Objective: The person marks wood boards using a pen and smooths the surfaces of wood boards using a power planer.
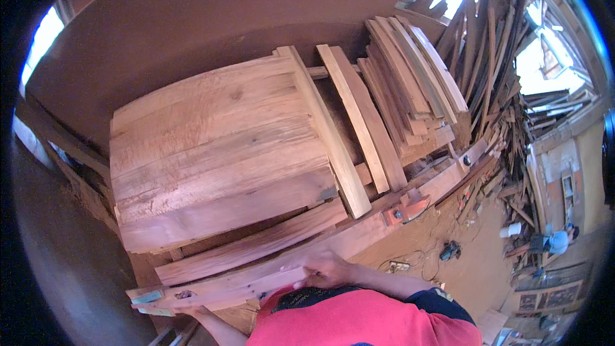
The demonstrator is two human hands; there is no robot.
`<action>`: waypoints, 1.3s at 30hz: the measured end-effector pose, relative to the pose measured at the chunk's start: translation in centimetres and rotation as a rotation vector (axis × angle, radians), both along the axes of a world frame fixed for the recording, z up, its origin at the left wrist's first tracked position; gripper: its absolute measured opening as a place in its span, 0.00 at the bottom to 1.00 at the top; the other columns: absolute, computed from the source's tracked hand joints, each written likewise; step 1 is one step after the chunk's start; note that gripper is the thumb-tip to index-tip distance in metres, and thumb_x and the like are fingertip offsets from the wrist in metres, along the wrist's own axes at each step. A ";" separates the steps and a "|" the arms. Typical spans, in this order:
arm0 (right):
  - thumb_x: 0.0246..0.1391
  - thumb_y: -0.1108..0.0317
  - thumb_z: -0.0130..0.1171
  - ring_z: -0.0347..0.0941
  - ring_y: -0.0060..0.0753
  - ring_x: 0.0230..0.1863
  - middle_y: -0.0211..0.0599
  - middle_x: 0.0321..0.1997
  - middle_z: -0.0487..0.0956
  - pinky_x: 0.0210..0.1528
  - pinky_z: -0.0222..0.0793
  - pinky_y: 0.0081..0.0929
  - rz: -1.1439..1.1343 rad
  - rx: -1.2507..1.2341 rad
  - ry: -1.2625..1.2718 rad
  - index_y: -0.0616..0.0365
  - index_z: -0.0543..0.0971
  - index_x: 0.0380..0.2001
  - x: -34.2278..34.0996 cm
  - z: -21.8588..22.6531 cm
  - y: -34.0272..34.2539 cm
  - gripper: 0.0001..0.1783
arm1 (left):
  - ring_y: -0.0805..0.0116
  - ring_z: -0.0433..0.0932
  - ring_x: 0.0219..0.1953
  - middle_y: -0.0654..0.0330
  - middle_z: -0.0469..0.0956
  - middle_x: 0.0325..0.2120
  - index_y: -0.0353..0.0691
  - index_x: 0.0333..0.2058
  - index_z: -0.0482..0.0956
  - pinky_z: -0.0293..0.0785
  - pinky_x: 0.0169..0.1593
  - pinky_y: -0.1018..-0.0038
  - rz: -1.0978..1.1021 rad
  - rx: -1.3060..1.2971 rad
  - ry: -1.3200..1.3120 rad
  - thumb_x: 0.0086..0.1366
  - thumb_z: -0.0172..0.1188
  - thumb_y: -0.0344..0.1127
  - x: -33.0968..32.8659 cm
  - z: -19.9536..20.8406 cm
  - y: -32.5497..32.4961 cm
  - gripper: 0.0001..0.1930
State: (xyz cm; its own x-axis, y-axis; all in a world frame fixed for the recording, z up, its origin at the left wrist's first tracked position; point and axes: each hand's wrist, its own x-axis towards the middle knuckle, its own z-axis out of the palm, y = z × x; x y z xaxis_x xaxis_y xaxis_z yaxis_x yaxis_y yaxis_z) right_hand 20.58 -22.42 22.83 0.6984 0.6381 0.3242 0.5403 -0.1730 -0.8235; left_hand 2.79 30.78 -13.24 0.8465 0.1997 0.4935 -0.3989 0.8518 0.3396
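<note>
A narrow wooden board [256, 284] lies along the near edge of the workbench, close against my body. My right hand [327, 269] is closed round the board's right end. Toward its other end, my left hand [194, 311] grips the near side from below, its fingers mostly hidden by the wood. Just beyond rests a loose plank [256, 240]. Behind that is a wide panel of boards laid edge to edge [218, 141], with a pale strip [327, 141] across its right side.
An orange-red clamp or vise [405, 211] sits on the bench's front rail [442, 182]. Stacked planks [407, 83] lie at the far right. Scrap wood [493, 57] leans beyond. A dark power tool [450, 250] and cords lie on the floor; a person in blue [558, 241] is farther right.
</note>
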 end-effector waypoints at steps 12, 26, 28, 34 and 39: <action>0.68 0.56 0.53 0.75 0.29 0.39 0.37 0.35 0.80 0.46 0.70 0.29 -1.062 -0.351 0.328 0.65 0.79 0.40 10.5 -6.3 -16.7 0.19 | 0.56 0.64 0.66 0.53 0.65 0.65 0.41 0.67 0.63 0.58 0.69 0.55 0.676 -0.187 1.376 0.71 0.47 0.63 14.5 16.6 -23.1 0.36; 0.70 0.52 0.49 0.73 0.26 0.38 0.35 0.36 0.81 0.43 0.71 0.30 -0.992 -0.385 0.416 0.67 0.80 0.47 29.8 -14.1 -16.9 0.25 | 0.66 0.72 0.44 0.60 0.72 0.46 0.50 0.64 0.67 0.75 0.48 0.69 0.300 0.287 1.420 0.72 0.51 0.46 32.8 10.5 -18.8 0.24; 0.71 0.53 0.49 0.74 0.27 0.42 0.37 0.42 0.82 0.47 0.71 0.30 -1.014 -0.388 0.428 0.66 0.81 0.48 30.0 -14.4 -17.1 0.25 | 0.68 0.73 0.42 0.61 0.74 0.44 0.49 0.62 0.69 0.75 0.46 0.72 0.261 0.349 1.418 0.72 0.51 0.49 35.8 13.8 -19.7 0.23; 0.72 0.48 0.46 0.75 0.29 0.44 0.38 0.43 0.82 0.50 0.71 0.31 -0.975 -0.133 0.616 0.66 0.80 0.49 30.4 -17.3 -16.0 0.29 | 0.65 0.74 0.50 0.61 0.73 0.55 0.40 0.62 0.70 0.76 0.49 0.63 0.256 0.234 1.485 0.68 0.57 0.56 35.9 12.8 -17.1 0.31; 0.72 0.52 0.44 0.78 0.36 0.43 0.43 0.44 0.83 0.48 0.74 0.33 -1.003 -0.290 0.603 0.65 0.79 0.50 28.4 -16.9 -17.3 0.26 | 0.63 0.71 0.54 0.59 0.71 0.56 0.46 0.64 0.69 0.75 0.51 0.64 0.261 0.424 1.303 0.70 0.53 0.56 36.6 10.8 -19.0 0.30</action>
State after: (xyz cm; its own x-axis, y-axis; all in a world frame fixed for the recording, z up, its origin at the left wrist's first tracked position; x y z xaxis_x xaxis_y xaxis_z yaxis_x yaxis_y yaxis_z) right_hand 48.96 -39.76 5.89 0.9150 -0.2802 -0.2903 -0.3986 -0.5160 -0.7582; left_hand 39.36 11.76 -2.41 0.6998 0.4563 -0.5496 0.2707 0.5425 0.7952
